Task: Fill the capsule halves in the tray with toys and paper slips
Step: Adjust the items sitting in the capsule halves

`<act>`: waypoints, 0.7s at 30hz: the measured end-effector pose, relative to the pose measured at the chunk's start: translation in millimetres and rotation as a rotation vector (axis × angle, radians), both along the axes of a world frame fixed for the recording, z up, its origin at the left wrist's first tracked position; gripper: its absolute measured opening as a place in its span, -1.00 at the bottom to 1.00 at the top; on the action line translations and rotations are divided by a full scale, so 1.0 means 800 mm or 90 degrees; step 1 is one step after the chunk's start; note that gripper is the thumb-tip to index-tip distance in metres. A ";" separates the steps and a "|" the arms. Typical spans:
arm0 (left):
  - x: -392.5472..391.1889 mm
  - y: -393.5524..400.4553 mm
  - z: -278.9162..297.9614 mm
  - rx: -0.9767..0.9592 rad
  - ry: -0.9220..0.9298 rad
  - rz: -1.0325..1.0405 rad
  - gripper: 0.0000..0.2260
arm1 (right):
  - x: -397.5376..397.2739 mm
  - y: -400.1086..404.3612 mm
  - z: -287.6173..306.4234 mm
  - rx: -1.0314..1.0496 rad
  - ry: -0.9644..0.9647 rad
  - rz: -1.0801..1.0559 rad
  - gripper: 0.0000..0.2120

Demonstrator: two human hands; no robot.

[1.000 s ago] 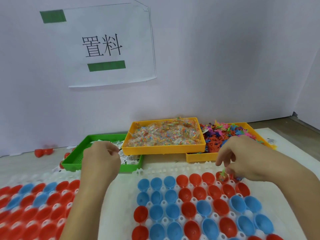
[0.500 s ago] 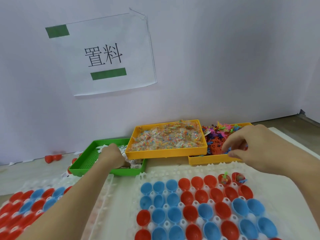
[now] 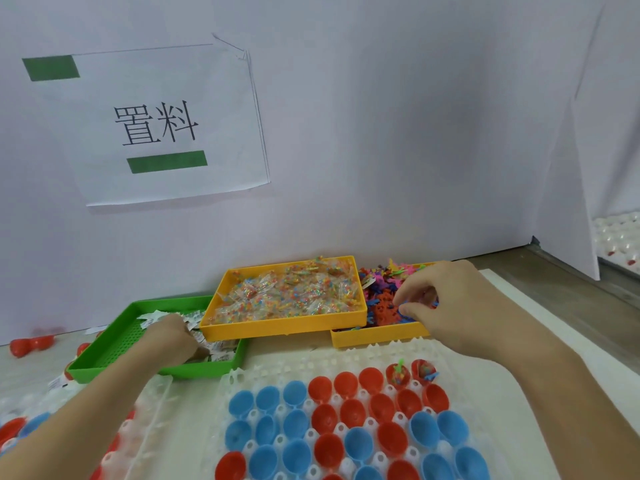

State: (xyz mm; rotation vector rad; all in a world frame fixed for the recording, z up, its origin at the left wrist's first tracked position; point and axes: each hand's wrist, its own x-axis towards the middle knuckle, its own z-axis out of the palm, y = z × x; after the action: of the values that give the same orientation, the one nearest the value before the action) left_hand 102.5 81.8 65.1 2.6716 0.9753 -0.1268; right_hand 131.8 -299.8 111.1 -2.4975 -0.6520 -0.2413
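**A:** Why are both my hands away from the tray [image 3: 460, 344] right now?

**B:** From what I see, I'm restocking. My left hand [image 3: 169, 337] is down in the green bin [image 3: 114, 344], on the paper slips [image 3: 221, 355] heaped at its right end. The fingers are hidden from me, so I can't tell whether they've caught a slip or are only resting on the pile.

**A:** And the right?

**B:** My right hand [image 3: 446, 306] hangs over the toy bin [image 3: 377, 337], thumb and fingers curled together down into the loose toys [image 3: 381, 299]. It looks like a pinch on one piece, though the piece itself is too small to make out.

**A:** Why are the bins set like that?

**B:** I'd guess for reach: slips on the left, toys on the right, the bag bin [image 3: 284, 327] between them, all just behind the tray.

**A:** How far along is the tray?

**B:** Barely started, I judge. Two red halves [image 3: 398, 374] at the far right of the back row hold bits; the other red and blue halves look bare.
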 end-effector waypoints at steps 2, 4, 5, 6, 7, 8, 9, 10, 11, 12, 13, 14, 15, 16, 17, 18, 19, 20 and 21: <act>-0.002 0.001 0.003 -0.016 0.009 -0.008 -0.76 | 0.000 0.001 0.000 0.025 -0.004 -0.003 -0.91; -0.005 0.000 0.008 -0.034 -0.010 -0.011 -0.81 | -0.001 0.002 0.000 0.040 -0.005 -0.005 -0.90; -0.007 -0.001 0.011 -0.045 -0.032 -0.013 -0.86 | -0.001 0.002 0.000 0.043 -0.006 -0.006 -0.90; -0.009 -0.002 0.015 -0.055 -0.059 -0.013 -0.89 | -0.001 0.001 0.001 0.044 -0.005 -0.006 -0.89; -0.011 -0.001 0.020 -0.059 -0.086 -0.012 -0.88 | -0.001 0.000 0.001 0.043 -0.004 -0.006 -0.89; -0.013 -0.001 0.025 -0.052 -0.114 -0.006 -0.85 | -0.002 0.000 0.002 0.041 -0.002 -0.005 -0.89; -0.015 -0.001 0.031 -0.037 -0.147 0.003 -0.82 | -0.003 0.000 0.004 0.044 0.003 -0.003 -0.89; -0.019 -0.003 0.038 -0.020 -0.189 0.016 -0.81 | -0.004 0.000 0.006 0.055 0.012 0.001 -0.89; -0.025 -0.007 0.043 -0.007 -0.239 0.030 -0.81 | -0.006 0.001 0.008 0.077 0.025 0.006 -0.89; -0.033 -0.013 0.047 -0.002 -0.295 0.044 -0.81 | -0.008 0.004 0.011 0.107 0.042 0.015 -0.90; -0.043 -0.023 0.052 -0.010 -0.359 0.051 -0.82 | -0.011 0.006 0.015 0.140 0.057 0.027 -0.90; -0.054 -0.037 0.056 -0.032 -0.426 0.047 -0.82 | -0.014 0.008 0.020 0.172 0.072 0.040 -0.91; -0.067 -0.056 0.059 -0.072 -0.490 0.031 -0.81 | -0.018 0.010 0.025 0.202 0.092 0.054 -0.91; -0.079 -0.077 0.064 -0.127 -0.545 0.003 -0.81 | -0.022 0.013 0.030 0.235 0.119 0.072 -0.90; -0.091 -0.102 0.070 -0.191 -0.585 -0.032 -0.82 | -0.027 0.015 0.034 0.274 0.155 0.091 -0.89; -0.101 -0.127 0.076 -0.256 -0.612 -0.072 -0.81 | -0.031 0.018 0.038 0.306 0.194 0.108 -0.87; -0.108 -0.150 0.081 -0.313 -0.628 -0.116 -0.81 | -0.035 0.020 0.040 0.323 0.228 0.122 -0.84; -0.114 -0.170 0.084 -0.357 -0.634 -0.160 -0.84 | -0.039 0.022 0.042 0.324 0.256 0.134 -0.82; -0.116 -0.188 0.086 -0.385 -0.633 -0.201 -0.86 | -0.042 0.024 0.043 0.322 0.283 0.147 -0.80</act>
State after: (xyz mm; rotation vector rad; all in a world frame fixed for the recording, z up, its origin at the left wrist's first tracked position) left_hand 9.5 -68.3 133.8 1.8896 0.1440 0.6648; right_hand 98.6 -280.6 145.2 -1.8830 -0.5934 0.2091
